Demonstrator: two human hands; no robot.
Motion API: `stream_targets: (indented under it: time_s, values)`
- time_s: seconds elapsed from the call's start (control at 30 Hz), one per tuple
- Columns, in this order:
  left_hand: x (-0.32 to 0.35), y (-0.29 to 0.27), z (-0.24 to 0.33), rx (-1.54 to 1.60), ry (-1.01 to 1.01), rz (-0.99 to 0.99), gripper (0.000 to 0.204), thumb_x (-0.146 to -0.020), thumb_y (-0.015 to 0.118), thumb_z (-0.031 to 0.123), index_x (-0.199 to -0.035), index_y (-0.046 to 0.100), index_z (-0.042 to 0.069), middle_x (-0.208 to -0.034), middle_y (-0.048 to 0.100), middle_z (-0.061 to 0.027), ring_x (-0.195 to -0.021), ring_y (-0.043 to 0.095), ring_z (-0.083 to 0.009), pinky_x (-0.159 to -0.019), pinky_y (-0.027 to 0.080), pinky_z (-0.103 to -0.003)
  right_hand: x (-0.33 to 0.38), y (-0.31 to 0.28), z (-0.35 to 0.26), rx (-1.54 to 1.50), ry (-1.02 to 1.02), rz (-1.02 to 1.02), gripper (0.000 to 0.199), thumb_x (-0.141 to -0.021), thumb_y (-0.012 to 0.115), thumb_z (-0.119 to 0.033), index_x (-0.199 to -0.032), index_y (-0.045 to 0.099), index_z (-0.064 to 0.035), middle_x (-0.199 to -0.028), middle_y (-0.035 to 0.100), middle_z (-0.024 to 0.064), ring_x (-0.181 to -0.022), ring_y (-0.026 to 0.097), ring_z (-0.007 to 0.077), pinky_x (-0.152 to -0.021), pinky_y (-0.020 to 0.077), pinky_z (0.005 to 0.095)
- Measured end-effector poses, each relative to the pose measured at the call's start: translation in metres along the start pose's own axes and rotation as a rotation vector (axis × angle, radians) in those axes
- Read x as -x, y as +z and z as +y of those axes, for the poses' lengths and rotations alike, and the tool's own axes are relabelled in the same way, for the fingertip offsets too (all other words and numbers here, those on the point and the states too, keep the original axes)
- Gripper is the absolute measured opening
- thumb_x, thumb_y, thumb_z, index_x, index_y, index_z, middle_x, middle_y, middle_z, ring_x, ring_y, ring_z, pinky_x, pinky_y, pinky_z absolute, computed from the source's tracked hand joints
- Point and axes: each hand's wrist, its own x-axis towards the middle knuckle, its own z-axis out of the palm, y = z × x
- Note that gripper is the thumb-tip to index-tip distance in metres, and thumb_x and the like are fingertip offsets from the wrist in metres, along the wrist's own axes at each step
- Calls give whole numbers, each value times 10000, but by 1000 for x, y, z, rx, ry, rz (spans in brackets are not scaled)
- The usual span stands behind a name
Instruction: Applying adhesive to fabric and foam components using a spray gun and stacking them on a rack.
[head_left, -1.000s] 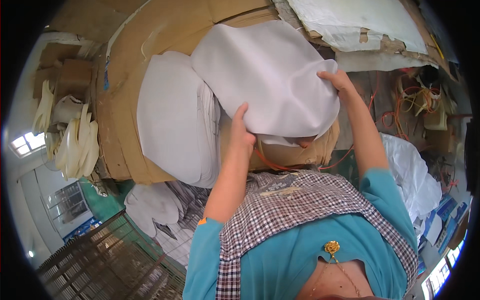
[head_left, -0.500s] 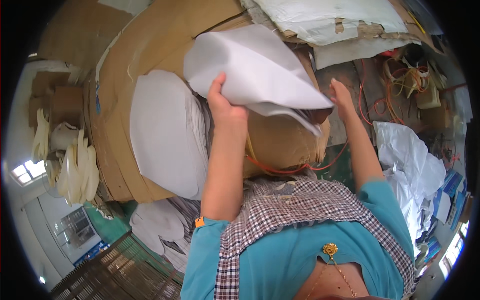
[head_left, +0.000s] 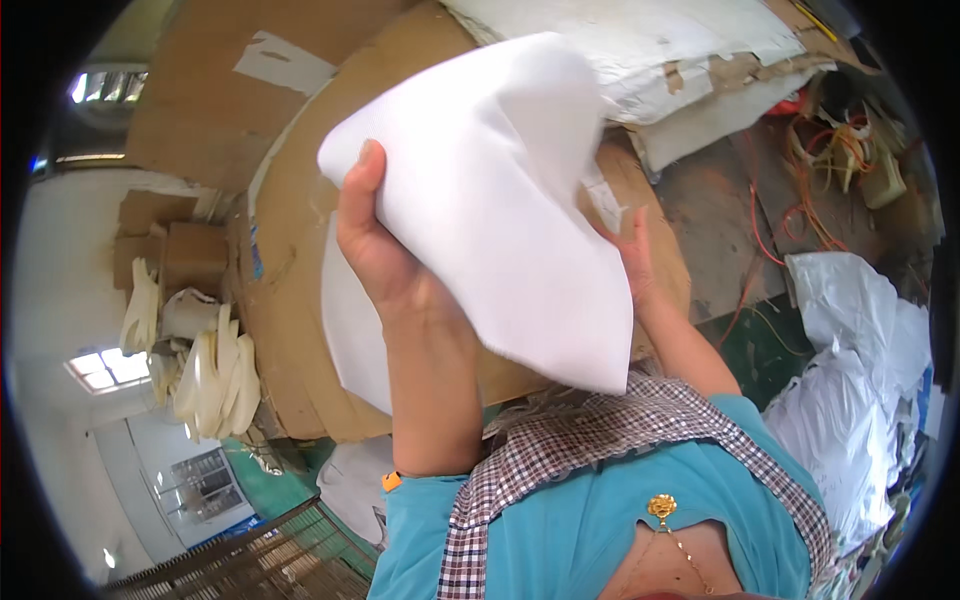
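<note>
A curved, bent white sheet (head_left: 480, 180) is raised over the cardboard-covered table (head_left: 285, 340). My left hand (head_left: 375, 235) is closed on its left edge, thumb on top and the other fingers hidden underneath. By the sheet's right edge is my right hand (head_left: 636, 255), its thumb and forefinger spread apart; its other fingers are partly out of sight, and I cannot tell whether it touches the sheet. Behind my left forearm lies a stack of similar white sheets (head_left: 350, 320), mostly covered from view.
More pale cut pieces (head_left: 350, 485) lie below the table's near left edge, beside a slatted rack (head_left: 260, 560). Cream curved pieces (head_left: 215, 380) hang at left. Silvery plastic sheeting (head_left: 850, 380) bulges at right. Orange hoses (head_left: 800, 220) trail across the floor. White-covered boards (head_left: 640, 50) rest at the back.
My left hand has moved left, tilting the white sheet up so it hangs lower toward me. My right hand has come inward to the sheet's right edge. The view has shifted slightly.
</note>
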Motion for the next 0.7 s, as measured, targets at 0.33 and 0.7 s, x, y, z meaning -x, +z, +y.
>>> stream_targets:
  time_s: [0.33, 0.7]
  values:
    - [69, -32, 80, 122, -107, -62, 352, -756, 587, 206, -1025, 522, -10, -948, 583, -117, -833, 577, -234, -766, 490, -340, -11, 18, 52, 435, -586, 310, 965, -708, 371, -758, -1359, 242, -57, -1377, 304, 126, -1234, 338, 277, -1020, 283, 403]
    - [84, -161, 258, -392, 320, 55, 336, -788, 539, 276, -996, 563, 14, -939, 592, -76, -888, 559, -191, -792, 448, -305, -55, 218, 127, 833, -512, 191, 481, -758, 579, -300, -1123, 513, 6, -1000, 591, 99, -843, 581, 198, -765, 463, 288]
